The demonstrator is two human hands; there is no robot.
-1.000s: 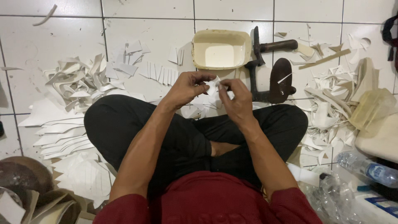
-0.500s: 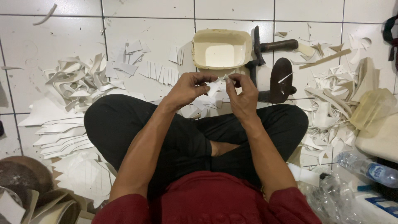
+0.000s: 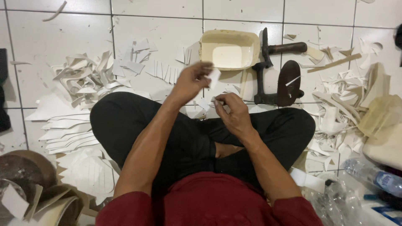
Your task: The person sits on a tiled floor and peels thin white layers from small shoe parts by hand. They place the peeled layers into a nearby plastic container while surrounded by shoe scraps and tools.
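Head view, looking down on crossed legs in black trousers (image 3: pixel 138 125) and a red shirt (image 3: pixel 209 201) on a white tiled floor (image 3: pixel 159 25).

Left hand (image 3: pixel 190 81) raised, fingers pinched narrow on a small white piece (image 3: pixel 214 77), held in the air just in front of the near rim of the cream tub (image 3: pixel 229 50). Right hand (image 3: pixel 234 111) lower and nearer the body, above the legs, fingertips closed on a smaller white scrap (image 3: pixel 216 101); too small to make out its shape. Hands apart, the left higher and further out than the right.

Tub open and shallow, standing on the floor beyond the hands. Just right of it a dark iron stand (image 3: pixel 276 75) lying flat, its oval foot-shaped plate touching the right knee's side of the floor. Heap of curled white offcuts (image 3: pixel 88 79) at left, with flat white sheets (image 3: pixel 67 129) stacked beside the left knee. More white cuttings (image 3: pixel 339 109) piled at right, reaching a pale yellowish container (image 3: pixel 383 121) at the edge. Clear plastic bottle (image 3: pixel 374 178) lying at lower right, beside crumpled clear plastic. Brown round shapes (image 3: pixel 25 175) at lower left, partly cut off; cannot tell what they are.
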